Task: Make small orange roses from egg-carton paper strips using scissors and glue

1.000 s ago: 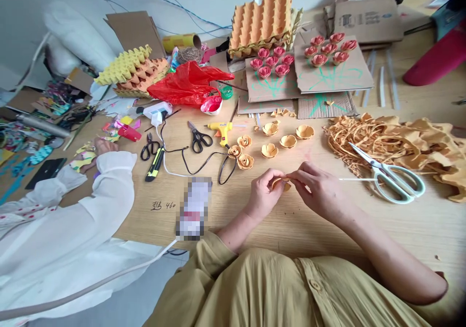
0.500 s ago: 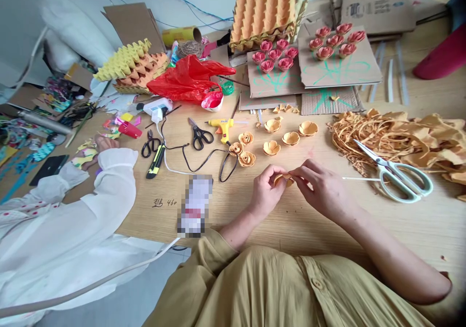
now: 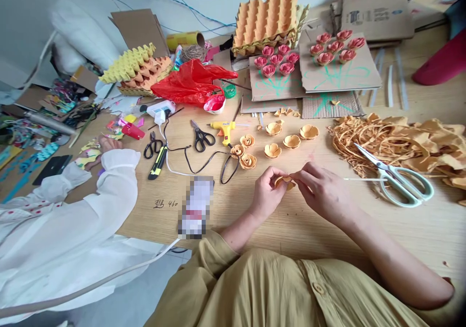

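The left hand [image 3: 268, 191] grasps an orange pulp flower [image 3: 289, 186] between thumb and curled fingers, and the right hand [image 3: 322, 191] closes on its right edge with pinched fingertips; whether those tips also hold a separate petal is hidden. The flower sits in front of the wearer, just above the near part of the worktop [image 3: 233, 205], which spreads under everything else. At its left a co-worker's white sleeve [image 3: 118, 186] reaches in, well apart from the wearer's hands. A heap of orange pulp scraps [image 3: 382, 128] lies at the right, and a stack of egg trays [image 3: 267, 16] leans upright at the back. In front of the trays, cardboard sheets [image 3: 364, 77] bear red-pink flowers [image 3: 335, 45]. Mint-handled scissors [image 3: 407, 181] rest partly on the scraps, nearer the right hand, blades pointing away and leftward. A yellow glue gun [image 3: 224, 129] lies beyond the left hand, by three rolled orange flowers [image 3: 248, 161]. Four open orange cups [image 3: 273, 150] stand directly beyond the hands, the closest one nearer the left. Smallest in the key relation, the held flower is wedged between both hands' fingertips, its wider axis running roughly left to right, left hand covering more of it
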Action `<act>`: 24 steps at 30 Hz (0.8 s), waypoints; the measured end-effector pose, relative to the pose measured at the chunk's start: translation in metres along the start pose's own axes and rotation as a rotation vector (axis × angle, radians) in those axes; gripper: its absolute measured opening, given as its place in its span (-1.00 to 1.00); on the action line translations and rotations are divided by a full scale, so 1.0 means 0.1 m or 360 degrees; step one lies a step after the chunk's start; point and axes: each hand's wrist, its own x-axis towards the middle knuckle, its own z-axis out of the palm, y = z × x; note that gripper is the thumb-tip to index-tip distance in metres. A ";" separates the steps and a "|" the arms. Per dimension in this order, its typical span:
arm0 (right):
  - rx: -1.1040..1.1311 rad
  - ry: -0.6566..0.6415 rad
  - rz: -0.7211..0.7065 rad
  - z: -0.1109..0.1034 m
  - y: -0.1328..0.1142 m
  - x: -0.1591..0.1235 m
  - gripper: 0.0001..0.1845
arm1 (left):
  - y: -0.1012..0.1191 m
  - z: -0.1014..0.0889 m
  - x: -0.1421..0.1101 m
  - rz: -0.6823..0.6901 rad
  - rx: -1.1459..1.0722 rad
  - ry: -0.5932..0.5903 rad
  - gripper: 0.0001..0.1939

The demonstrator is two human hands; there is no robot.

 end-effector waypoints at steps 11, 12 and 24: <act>0.0342 0.0096 0.0290 -0.14 -0.06 0.02 -0.85 | 0.03 -0.07 0.04 -0.0175 -0.0071 -0.0097 -0.67; 0.0353 0.0103 0.0302 -0.13 -0.07 0.02 -0.85 | 0.02 -0.06 0.04 -0.0202 -0.0139 -0.0105 -0.65; 0.0008 0.0010 0.0370 0.01 -0.08 0.00 -0.78 | -0.03 0.05 -0.02 -0.0145 -0.0014 -0.0158 -0.73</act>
